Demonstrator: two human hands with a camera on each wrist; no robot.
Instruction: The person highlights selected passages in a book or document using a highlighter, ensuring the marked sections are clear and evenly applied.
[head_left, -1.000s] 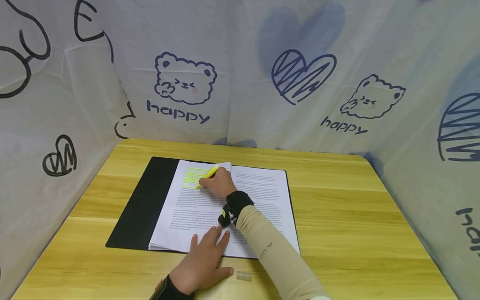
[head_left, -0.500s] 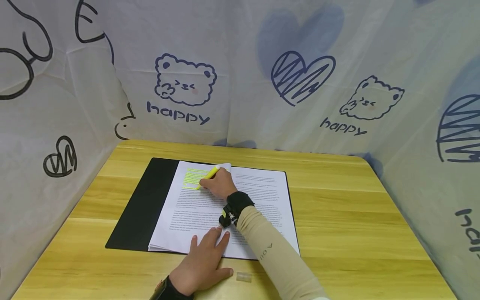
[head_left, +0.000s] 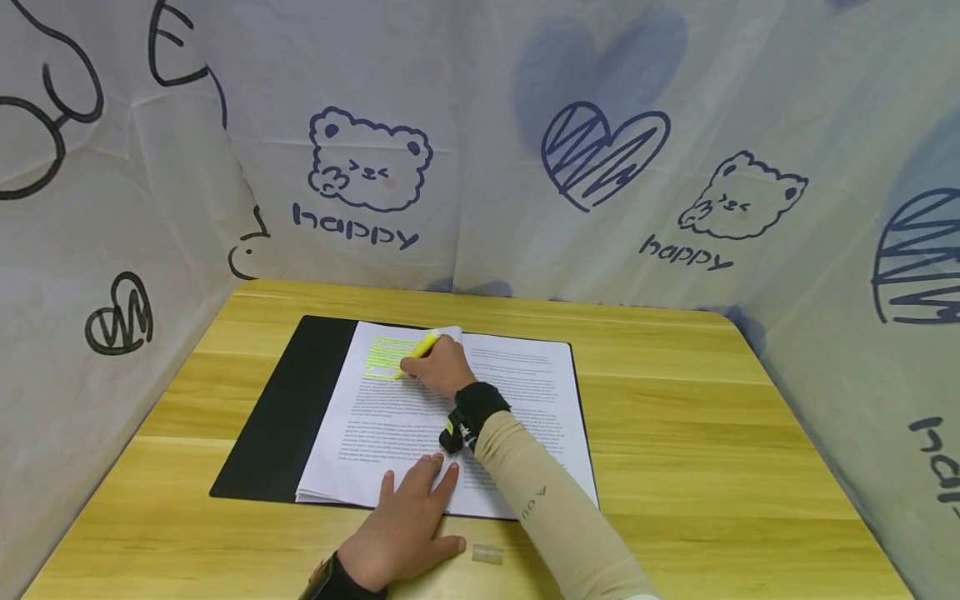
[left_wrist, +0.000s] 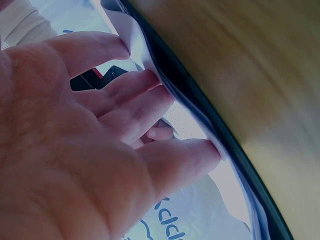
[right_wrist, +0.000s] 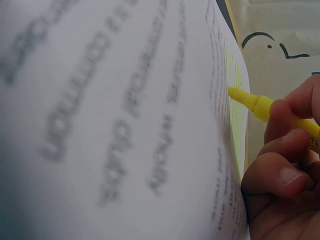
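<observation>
Printed pages [head_left: 397, 433] lie spread in a black folder [head_left: 273, 417], with yellow highlighted lines near the top of the left page. My right hand [head_left: 441, 368] pinches a yellow highlighter [right_wrist: 262, 107], its tip at the lowest highlighted line. In the right wrist view, curled fingers [right_wrist: 277, 172] show beside the sheet. My left hand [head_left: 405, 521] rests with spread, mostly straight fingers on the lower edge of the pages, thumb on the table. The left wrist view shows those fingertips [left_wrist: 210, 150] touching the paper.
A small translucent piece [head_left: 487, 553] lies on the wooden table [head_left: 690, 450], just right of the left thumb. Printed fabric [head_left: 487, 208] hangs around the back and sides of the table. The right sleeve [head_left: 558, 508] crosses the right page.
The highlighter tip has shifted slightly to the right along the text line, with the right hand. My left hand stays in place on the pages.
</observation>
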